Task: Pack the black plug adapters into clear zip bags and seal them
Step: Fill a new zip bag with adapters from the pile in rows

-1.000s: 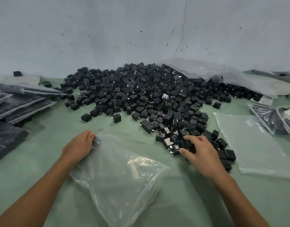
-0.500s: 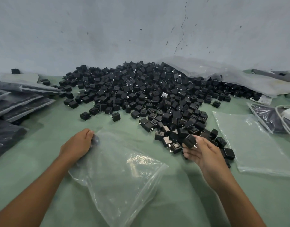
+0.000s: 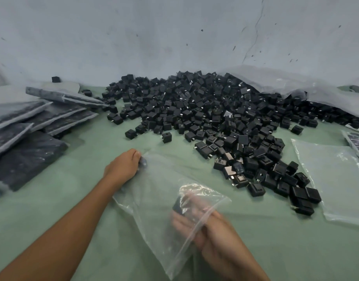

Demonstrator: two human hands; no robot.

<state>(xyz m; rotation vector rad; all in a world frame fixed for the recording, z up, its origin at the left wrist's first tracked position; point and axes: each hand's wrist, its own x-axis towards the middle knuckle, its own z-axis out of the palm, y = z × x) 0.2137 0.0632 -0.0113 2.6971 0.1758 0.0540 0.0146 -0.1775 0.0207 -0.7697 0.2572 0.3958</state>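
L hand (image 3: pixel 121 169) fingers pinched clear zip bag (image 3: pixel 154 191) edge on counter (image 3: pixel 63 179). R hand (image 3: pixel 213 232), blurred, inside bag mouth w/ 1 black adapter (image 3: pixel 177 205); grip: cannot tell. Adapter pile (image 3: pixel 215 114) lay behind.

No legible text, label or number on adapters (image 3: pixel 205 110) or bags (image 3: pixel 154 189)

One wide-angle camera, worn on the head, looks forward and down across the table (image 3: pixel 83 159) at the pile of black plug adapters (image 3: pixel 205 110). The wall (image 3: pixel 174 37) rises behind the pile, and the clear zip bag (image 3: pixel 158 179) lies nearest, in front of it.
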